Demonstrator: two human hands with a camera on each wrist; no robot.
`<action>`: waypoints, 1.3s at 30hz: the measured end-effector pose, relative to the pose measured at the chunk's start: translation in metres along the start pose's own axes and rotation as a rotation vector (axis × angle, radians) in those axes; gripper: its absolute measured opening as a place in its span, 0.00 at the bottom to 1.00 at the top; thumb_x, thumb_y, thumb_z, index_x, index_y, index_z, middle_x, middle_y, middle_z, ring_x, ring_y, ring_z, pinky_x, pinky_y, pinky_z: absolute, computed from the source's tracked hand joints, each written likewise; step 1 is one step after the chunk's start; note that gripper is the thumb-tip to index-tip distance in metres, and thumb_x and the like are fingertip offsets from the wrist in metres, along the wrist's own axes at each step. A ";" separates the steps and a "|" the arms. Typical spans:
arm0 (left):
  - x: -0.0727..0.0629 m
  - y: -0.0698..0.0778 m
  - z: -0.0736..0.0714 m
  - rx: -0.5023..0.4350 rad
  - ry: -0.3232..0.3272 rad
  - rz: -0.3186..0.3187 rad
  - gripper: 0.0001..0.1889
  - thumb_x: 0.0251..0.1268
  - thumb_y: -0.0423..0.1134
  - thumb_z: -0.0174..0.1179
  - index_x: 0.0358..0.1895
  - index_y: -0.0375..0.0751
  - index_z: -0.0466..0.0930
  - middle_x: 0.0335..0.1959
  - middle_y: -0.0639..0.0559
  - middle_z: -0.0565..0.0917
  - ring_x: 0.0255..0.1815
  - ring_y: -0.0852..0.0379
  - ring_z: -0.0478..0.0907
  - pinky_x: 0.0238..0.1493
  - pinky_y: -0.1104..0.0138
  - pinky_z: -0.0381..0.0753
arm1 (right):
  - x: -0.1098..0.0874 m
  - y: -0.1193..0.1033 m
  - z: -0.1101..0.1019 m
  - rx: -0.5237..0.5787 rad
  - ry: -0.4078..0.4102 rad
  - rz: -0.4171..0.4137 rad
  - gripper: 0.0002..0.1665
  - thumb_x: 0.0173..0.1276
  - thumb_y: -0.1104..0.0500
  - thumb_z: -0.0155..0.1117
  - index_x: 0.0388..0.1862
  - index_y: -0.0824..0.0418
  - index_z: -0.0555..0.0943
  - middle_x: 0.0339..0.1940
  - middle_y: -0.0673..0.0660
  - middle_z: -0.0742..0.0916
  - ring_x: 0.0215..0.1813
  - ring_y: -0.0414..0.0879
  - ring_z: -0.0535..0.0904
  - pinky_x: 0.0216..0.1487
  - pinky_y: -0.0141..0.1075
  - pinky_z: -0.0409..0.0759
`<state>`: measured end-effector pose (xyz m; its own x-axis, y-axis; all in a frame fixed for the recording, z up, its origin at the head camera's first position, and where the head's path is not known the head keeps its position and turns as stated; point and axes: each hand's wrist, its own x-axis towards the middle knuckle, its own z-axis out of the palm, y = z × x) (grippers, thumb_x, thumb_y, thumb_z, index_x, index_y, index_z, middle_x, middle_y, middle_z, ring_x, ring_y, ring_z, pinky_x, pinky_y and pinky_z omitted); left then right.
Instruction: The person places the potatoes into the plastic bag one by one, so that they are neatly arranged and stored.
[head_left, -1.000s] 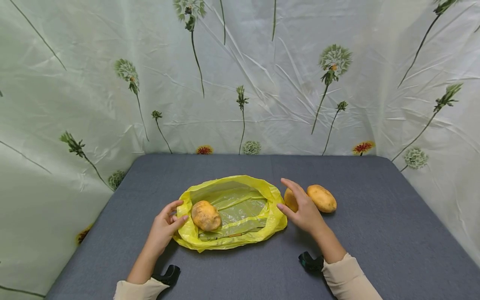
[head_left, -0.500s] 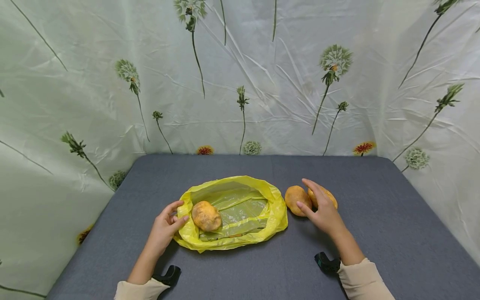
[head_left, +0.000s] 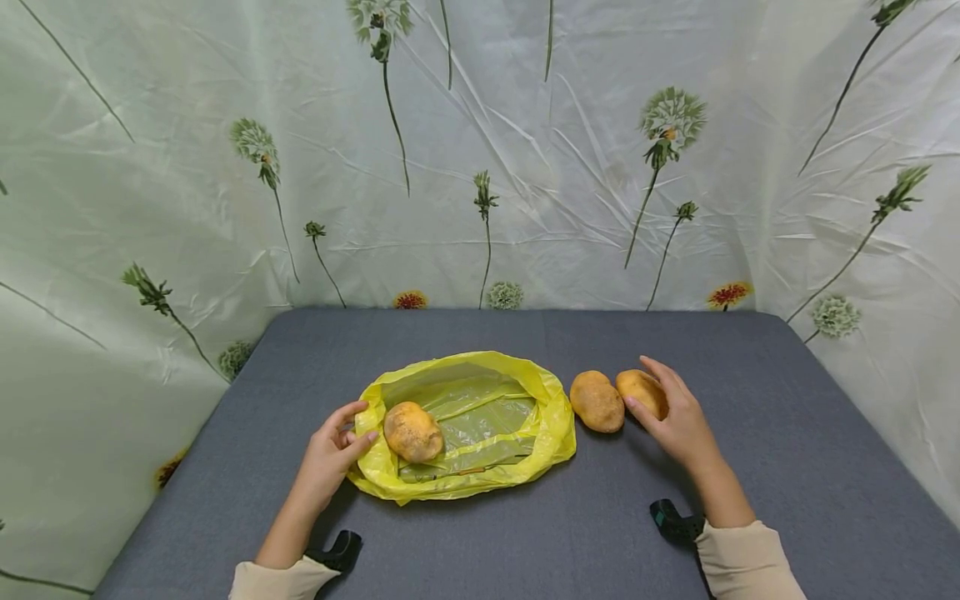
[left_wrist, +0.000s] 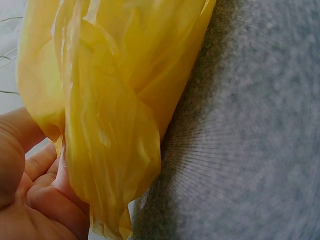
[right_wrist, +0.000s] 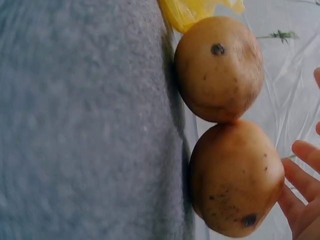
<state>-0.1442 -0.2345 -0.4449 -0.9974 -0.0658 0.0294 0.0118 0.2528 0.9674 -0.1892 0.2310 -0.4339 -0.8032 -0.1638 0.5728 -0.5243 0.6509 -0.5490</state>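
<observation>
A yellow plastic bag (head_left: 551,417) lies with its mouth spread wide, and one potato (head_left: 412,432) rests inside near its left end. My left hand (head_left: 333,446) pinches the bag's left rim between thumb and fingers; the left wrist view has the folded yellow film (left_wrist: 110,125) at those fingers. To the right of the bag, two potatoes sit side by side on the table, the nearer one (head_left: 597,402) close to the bag. My right hand (head_left: 682,421) is spread around the farther potato (head_left: 640,390); in the right wrist view its fingers (right_wrist: 305,177) reach that potato's side (right_wrist: 235,175).
A dark grey cloth-covered table (head_left: 495,550) lies under everything. Behind and beside it hangs a pale curtain (head_left: 525,150) printed with dandelions. Black wrist cameras (head_left: 675,523) are worn on both arms.
My right hand has moved rightward from the bag's right rim, past the nearer potato, to the farther one. The left hand, bag and potatoes have stayed in place.
</observation>
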 end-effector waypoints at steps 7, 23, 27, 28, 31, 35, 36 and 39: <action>0.000 0.000 0.000 0.010 0.002 -0.005 0.28 0.57 0.34 0.61 0.61 0.37 0.62 0.35 0.42 0.68 0.20 0.62 0.66 0.17 0.71 0.67 | -0.004 0.011 -0.004 -0.019 -0.010 0.035 0.34 0.56 0.62 0.65 0.62 0.65 0.66 0.56 0.66 0.72 0.56 0.64 0.66 0.48 0.58 0.62; 0.000 -0.001 0.000 0.016 0.002 -0.010 0.28 0.57 0.34 0.61 0.61 0.37 0.62 0.33 0.43 0.68 0.20 0.62 0.65 0.17 0.71 0.67 | -0.014 0.029 -0.003 -0.014 -0.092 0.158 0.31 0.61 0.59 0.62 0.60 0.68 0.65 0.55 0.70 0.71 0.55 0.65 0.65 0.49 0.57 0.61; 0.001 -0.001 0.000 0.015 0.002 -0.014 0.28 0.57 0.34 0.61 0.61 0.37 0.63 0.32 0.43 0.68 0.20 0.62 0.66 0.17 0.71 0.67 | -0.016 0.029 -0.003 -0.002 -0.091 0.179 0.30 0.61 0.58 0.62 0.60 0.67 0.66 0.54 0.69 0.72 0.53 0.65 0.66 0.47 0.57 0.62; 0.001 -0.002 0.000 0.015 0.002 -0.016 0.28 0.57 0.34 0.61 0.61 0.37 0.62 0.31 0.43 0.69 0.20 0.62 0.66 0.17 0.71 0.67 | -0.016 0.029 -0.002 0.001 -0.089 0.183 0.30 0.61 0.58 0.62 0.59 0.67 0.66 0.53 0.69 0.72 0.53 0.64 0.66 0.46 0.57 0.62; 0.001 -0.002 0.000 0.014 -0.001 -0.018 0.29 0.57 0.34 0.61 0.61 0.37 0.62 0.28 0.44 0.69 0.20 0.62 0.66 0.17 0.71 0.67 | -0.017 0.029 -0.002 -0.001 -0.086 0.198 0.30 0.61 0.58 0.62 0.59 0.67 0.67 0.53 0.69 0.72 0.52 0.64 0.66 0.46 0.57 0.62; 0.001 0.001 0.000 0.005 -0.005 -0.024 0.28 0.57 0.34 0.61 0.61 0.36 0.62 0.26 0.45 0.68 0.19 0.62 0.65 0.16 0.71 0.67 | -0.017 0.029 -0.001 0.008 -0.082 0.214 0.30 0.61 0.58 0.62 0.59 0.67 0.67 0.54 0.69 0.72 0.53 0.65 0.66 0.46 0.57 0.62; 0.000 0.002 0.000 0.002 -0.006 -0.026 0.28 0.57 0.33 0.61 0.61 0.36 0.62 0.26 0.45 0.68 0.19 0.62 0.65 0.16 0.71 0.67 | -0.017 0.029 -0.001 0.012 -0.078 0.213 0.30 0.61 0.58 0.62 0.59 0.67 0.67 0.54 0.69 0.72 0.53 0.65 0.66 0.46 0.57 0.62; 0.000 0.001 -0.001 0.000 -0.008 -0.019 0.28 0.57 0.33 0.61 0.61 0.35 0.62 0.28 0.44 0.69 0.20 0.62 0.66 0.17 0.71 0.67 | -0.016 0.029 -0.001 0.024 -0.060 0.204 0.29 0.61 0.59 0.63 0.59 0.67 0.67 0.53 0.69 0.72 0.53 0.64 0.66 0.47 0.56 0.62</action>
<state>-0.1444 -0.2349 -0.4436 -0.9980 -0.0630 0.0088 -0.0074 0.2515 0.9678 -0.1912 0.2533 -0.4590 -0.9084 -0.0742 0.4114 -0.3547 0.6575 -0.6647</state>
